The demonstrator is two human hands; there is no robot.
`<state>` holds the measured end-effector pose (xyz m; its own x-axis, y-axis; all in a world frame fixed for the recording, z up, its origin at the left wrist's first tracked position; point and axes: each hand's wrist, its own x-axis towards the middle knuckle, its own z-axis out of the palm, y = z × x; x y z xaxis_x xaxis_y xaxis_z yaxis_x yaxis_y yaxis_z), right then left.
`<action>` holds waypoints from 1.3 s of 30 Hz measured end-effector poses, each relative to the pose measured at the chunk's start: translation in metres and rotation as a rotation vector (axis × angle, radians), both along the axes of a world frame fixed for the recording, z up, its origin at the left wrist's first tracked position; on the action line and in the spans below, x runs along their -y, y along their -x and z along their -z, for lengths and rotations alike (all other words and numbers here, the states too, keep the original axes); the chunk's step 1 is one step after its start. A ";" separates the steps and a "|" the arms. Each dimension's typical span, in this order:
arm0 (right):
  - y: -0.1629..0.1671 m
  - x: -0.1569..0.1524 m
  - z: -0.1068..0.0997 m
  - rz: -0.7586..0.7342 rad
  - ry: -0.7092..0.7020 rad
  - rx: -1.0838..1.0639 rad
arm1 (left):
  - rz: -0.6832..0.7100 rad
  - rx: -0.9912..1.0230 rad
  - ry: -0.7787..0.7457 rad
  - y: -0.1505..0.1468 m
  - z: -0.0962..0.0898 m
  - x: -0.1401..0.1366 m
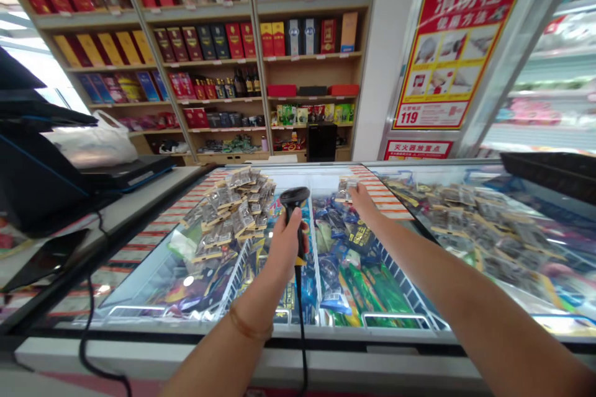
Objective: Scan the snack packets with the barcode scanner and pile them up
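My left hand [287, 234] is wrapped round the handle of a black barcode scanner [295, 196], its head upward and its cord hanging down toward me. Farther off to the right, my right hand [361, 200] has its fingers on a small clear packet [345, 190] with a dark content and a tan edge, over the freezer's glass lid. A loose heap of similar packets [235, 211] lies on the glass left of the scanner. Beneath the glass, wire baskets [318, 260] hold bagged goods, among them green packs [379, 291].
More packets [484, 223] are spread over the glass on the right, near a black tray [554, 170]. At left stand a dark checkout machine [37, 161], a white plastic bag [100, 142] and a phone-like black slab [51, 257]. Shelves of boxes [209, 62] line the back.
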<state>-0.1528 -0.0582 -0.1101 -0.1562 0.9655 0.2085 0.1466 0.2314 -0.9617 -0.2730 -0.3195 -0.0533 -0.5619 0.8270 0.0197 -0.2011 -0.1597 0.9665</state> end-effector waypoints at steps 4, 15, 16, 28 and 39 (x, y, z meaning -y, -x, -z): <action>0.048 0.023 -0.032 -0.272 0.130 -0.132 | -0.172 -0.022 -0.055 0.051 -0.020 0.028; 0.236 0.096 -0.108 -0.482 0.218 -0.157 | -0.485 -0.045 0.001 0.149 -0.032 0.095; 0.239 0.099 -0.108 -0.497 0.218 -0.145 | -0.485 -0.040 0.004 0.151 -0.032 0.097; 0.091 0.075 -0.065 -0.381 0.084 -0.069 | -0.302 0.007 -0.039 0.092 -0.024 0.040; -0.196 0.022 -0.007 0.212 -0.080 0.502 | 0.015 0.023 -0.025 -0.022 0.006 -0.045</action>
<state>0.0436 -0.0806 -0.1031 -0.0591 0.9708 0.2325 0.6343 0.2164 -0.7422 -0.2507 -0.2740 -0.0590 -0.5496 0.8350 0.0279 -0.2260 -0.1807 0.9572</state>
